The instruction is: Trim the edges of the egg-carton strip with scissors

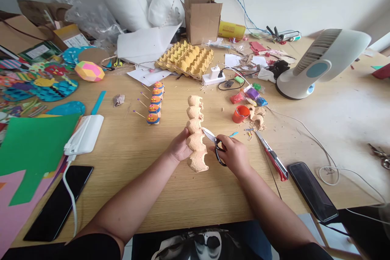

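My left hand (180, 145) grips a strip of tan egg carton (195, 124) by its left side, holding it lengthwise away from me over the table. A row of several bumps makes up the strip, and its right edge looks ragged. With my right hand (236, 155) I hold black-handled scissors (217, 142), fingers closed round the handles. Their blades touch the strip's right edge near its middle. Left of the strip stands a decorated row of egg-carton cups (155, 103) with orange faces, blue bands and cotton swabs sticking out.
A red utility knife (276, 160) and a phone (312, 191) lie to the right. Carton scraps (257, 115) sit beside a small red bucket (240, 113). Behind are a yellow egg tray (185, 59), a power strip (213, 76) and a white fan (319, 57). Coloured paper (39, 142) lies left.
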Demonstrator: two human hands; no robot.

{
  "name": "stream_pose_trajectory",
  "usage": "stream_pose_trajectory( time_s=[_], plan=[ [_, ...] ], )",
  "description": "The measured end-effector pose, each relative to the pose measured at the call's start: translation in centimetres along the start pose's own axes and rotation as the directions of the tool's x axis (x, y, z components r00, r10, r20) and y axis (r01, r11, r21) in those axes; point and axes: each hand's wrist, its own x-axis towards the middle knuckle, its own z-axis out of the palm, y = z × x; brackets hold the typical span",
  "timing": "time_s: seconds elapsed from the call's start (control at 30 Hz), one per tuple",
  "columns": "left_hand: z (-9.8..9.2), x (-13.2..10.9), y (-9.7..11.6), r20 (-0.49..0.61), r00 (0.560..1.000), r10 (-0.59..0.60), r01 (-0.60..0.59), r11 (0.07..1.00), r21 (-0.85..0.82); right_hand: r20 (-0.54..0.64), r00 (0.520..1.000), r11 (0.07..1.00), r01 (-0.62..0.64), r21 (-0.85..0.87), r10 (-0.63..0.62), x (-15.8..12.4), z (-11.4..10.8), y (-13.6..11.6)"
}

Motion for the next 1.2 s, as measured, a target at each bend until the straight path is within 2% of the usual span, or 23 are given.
stream_pose_trajectory(
  time_s=[0.3, 0.53, 0.7, 0.97, 1.2],
  plan=[
    [0.7, -0.1, 0.3, -0.004, 1.0, 0.006, -0.006, 1.0, 0.027, 0.047, 0.997, 0.998, -0.06, -0.003, 0.06, -0.1, 0.0, -0.1],
    [0.5, 0.0, 0.3, 0.034, 0.999, -0.007, 0.004, 0.998, 0.06, 0.123, 0.988, 0.992, -0.102, 0.068, 0.093, -0.1, 0.7, -0.1],
    [0.1, 0.2, 0.3, 0.004, 1.0, -0.016, 0.016, 0.998, 0.056, 0.165, 0.981, 0.983, -0.125, 0.134, 0.102, -0.1, 0.7, -0.3],
    [0.1, 0.4, 0.2, -0.017, 1.0, -0.016, 0.016, 1.0, 0.002, 0.163, 0.977, 0.972, -0.163, 0.166, 0.136, 0.1, 0.8, -0.1],
    [-0.7, 0.5, -0.1, -0.018, 0.998, -0.052, 0.053, 0.998, 0.017, 0.114, 0.988, 0.983, -0.123, 0.138, 0.107, 0.2, 0.2, -0.6]
  ],
)
